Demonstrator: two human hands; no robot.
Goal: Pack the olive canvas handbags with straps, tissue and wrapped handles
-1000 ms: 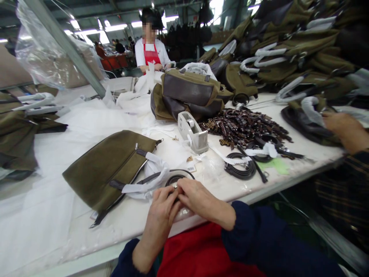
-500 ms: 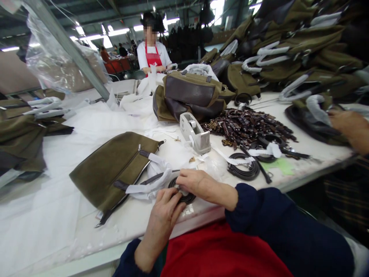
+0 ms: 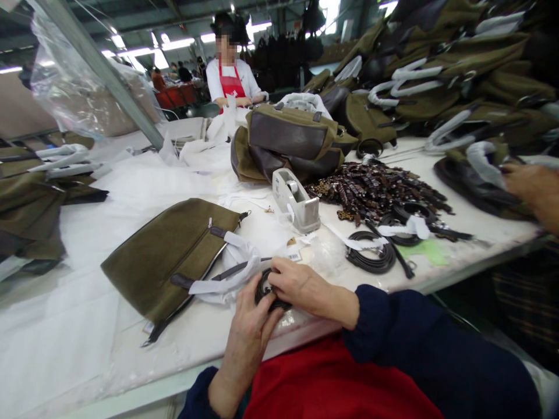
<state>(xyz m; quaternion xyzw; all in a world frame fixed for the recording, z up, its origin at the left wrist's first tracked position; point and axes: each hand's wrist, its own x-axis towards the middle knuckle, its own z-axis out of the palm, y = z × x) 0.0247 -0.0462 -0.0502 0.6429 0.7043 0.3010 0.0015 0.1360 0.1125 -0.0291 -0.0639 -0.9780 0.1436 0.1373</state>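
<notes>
Since the earlier frame, the grip's been shifted: the dark strap coil [image 3: 268,290] is now held between both hands, not mostly covered by the right one. The left hand [image 3: 247,331] has been brought up against its left side, fingers curled round the edge, and the right hand [image 3: 305,288] is laid over its right side, fingers bent down, so it's a proper two-handed hold, with neither hand open. The coil is held just above the near edge of the white-covered table [image 3: 458,273], right beside a white-wrapped handle [image 3: 227,273] on an olive canvas bag [image 3: 170,256] to the left. Further out, a tape dispenser [image 3: 296,201] is parked far of the hands, with a heap of studded brown straps [image 3: 371,192] and a coiled black strap [image 3: 371,256] to the right. At far right, a co-worker's hand [image 3: 533,189] is seen on a dark bag [image 3: 476,189].
</notes>
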